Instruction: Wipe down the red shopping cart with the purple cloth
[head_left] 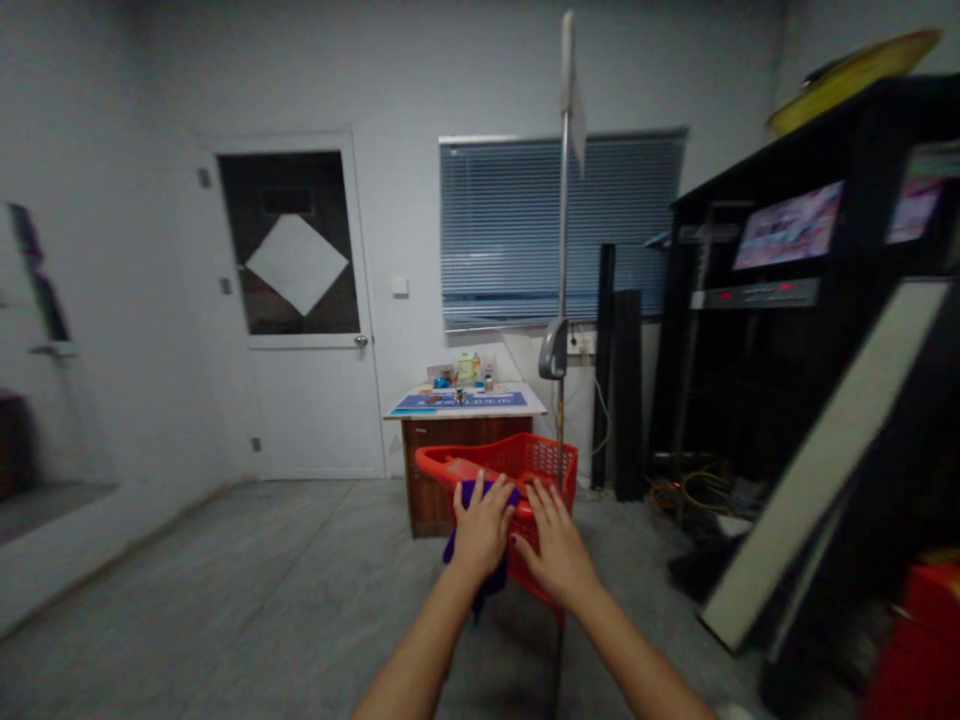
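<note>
Reaching forward in the head view, both bare arms meet at a red basket [517, 462] that sits raised off the grey floor [225, 580], just in front of a small wooden table [534, 403]. The left hand [480, 532] lies palm-down on a purple cloth [470, 492] draped over the basket's near rim. Its fingers are spread and flat, not curled around anything, so the cloth seems pinned by the palm's weight rather than gripped. Part of the cloth hangs below the wrist, outside the basket. The right hand [559, 552] rests just beside it on the bare rim, fingers likewise stretched out and loose — apparently steadying the basket. A thin metal pole [563, 280] rises at the basket's far right corner — whether the two are joined I cannot tell. Black shelves [862, 300] with lit screens stand to the right.
</note>
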